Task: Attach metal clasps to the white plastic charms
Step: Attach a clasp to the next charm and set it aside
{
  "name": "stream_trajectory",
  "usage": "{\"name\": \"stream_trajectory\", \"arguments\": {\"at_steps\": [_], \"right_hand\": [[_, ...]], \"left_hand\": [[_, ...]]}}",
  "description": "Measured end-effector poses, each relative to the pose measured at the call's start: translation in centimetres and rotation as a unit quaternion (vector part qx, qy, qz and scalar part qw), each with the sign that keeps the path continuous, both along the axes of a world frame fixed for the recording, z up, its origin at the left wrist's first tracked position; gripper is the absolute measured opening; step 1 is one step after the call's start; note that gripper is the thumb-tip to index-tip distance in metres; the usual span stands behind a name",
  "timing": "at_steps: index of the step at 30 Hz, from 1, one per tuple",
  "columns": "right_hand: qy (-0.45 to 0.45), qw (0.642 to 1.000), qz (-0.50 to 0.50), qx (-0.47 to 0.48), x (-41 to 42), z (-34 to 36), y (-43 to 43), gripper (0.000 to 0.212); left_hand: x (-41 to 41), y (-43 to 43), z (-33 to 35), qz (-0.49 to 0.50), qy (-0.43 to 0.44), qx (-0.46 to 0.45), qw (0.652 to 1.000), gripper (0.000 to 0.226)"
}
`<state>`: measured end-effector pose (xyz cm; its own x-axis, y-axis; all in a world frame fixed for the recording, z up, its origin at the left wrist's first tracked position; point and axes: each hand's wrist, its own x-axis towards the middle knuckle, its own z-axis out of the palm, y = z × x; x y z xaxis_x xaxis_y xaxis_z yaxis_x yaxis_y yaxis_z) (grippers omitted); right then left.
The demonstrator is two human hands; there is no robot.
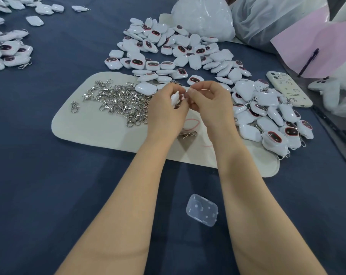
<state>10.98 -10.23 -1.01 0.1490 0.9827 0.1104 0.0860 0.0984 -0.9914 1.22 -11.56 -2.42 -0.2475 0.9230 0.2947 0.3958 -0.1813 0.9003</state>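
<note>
Gripping: left hand (166,110) curls round a charm (175,98), right hand (209,102) pinches a small bit (186,94) beside it | clasps (118,100) piled at 9 o'clock | charm looks light, hard, slick, so hold its flat sides

Bright, even, diffuse overhead light; no hard shadows. Soft grey shadow on pale mat (100,132), centre of frame, fainter on blue cloth (49,185) lower centre. Small glints on glossy charms (180,50) and metal clasps (118,98); sheen on plastic bag (203,16), top. Wide-angle bowing at edges (strongest at left and right). Centre sharp; white object (334,96) at right edge smeared.
</note>
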Motion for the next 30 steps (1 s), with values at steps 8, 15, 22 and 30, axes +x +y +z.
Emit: {"name": "stream_trajectory", "arguments": {"at_steps": [8, 15, 22, 30], "right_hand": [[0.049, 0.998, 0.012, -0.042, 0.17, 0.27, 0.01, 0.011], [0.041, 0.998, 0.031, -0.037, -0.35, 0.15, -0.1, 0.018], [0.001, 0.995, 0.091, -0.032, -0.54, -0.48, -0.27, 0.019], [-0.021, 0.997, 0.072, -0.005, -0.5, -0.45, -0.35, 0.013]], "left_hand": [[-0.21, 0.02, -0.11, 0.023, 0.012, 0.031, 0.999, 0.008], [-0.46, 0.47, -0.13, 0.021, -0.11, -0.028, 0.993, 0.019], [-0.73, 0.59, 0.08, 0.009, -0.236, -0.069, 0.969, 0.013], [-0.73, 0.56, 0.19, -0.002, -0.264, -0.078, 0.961, 0.02]]}}
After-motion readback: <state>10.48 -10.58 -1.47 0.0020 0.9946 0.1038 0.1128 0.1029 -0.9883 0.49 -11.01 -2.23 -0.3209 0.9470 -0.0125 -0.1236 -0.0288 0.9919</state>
